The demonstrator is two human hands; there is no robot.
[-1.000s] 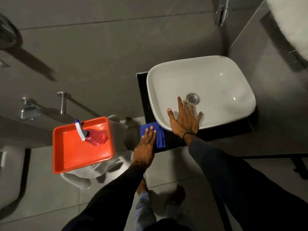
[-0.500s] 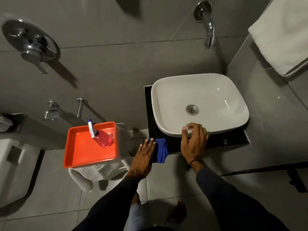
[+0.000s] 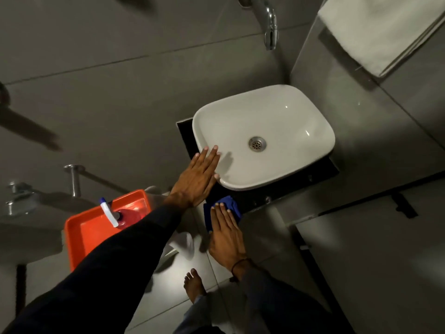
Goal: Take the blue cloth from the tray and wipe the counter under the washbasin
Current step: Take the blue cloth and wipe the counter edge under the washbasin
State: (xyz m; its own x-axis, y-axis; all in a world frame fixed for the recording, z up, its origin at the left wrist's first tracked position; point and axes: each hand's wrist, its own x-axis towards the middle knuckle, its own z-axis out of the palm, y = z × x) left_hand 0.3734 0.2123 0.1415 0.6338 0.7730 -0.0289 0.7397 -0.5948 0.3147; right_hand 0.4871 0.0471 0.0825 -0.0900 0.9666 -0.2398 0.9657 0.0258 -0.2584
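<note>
**Flat palm on the cloth**

The right hand (image 3: 226, 233) presses the blue cloth (image 3: 225, 208) onto the black tabletop (image 3: 260, 197), grip released and flat. The bunched cloth's long axis runs front to back. The left hand (image 3: 197, 179) lies open on the washbasin (image 3: 289, 121) rim. The orange tray (image 3: 84, 233) holds a spray bottle (image 3: 113, 214).

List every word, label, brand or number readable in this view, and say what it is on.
None can be read.
Spray bottle in the orange tray: no label legible, too dim and blurred.
Washbasin, tap, white towel, blue cloth: no print visible.
</note>
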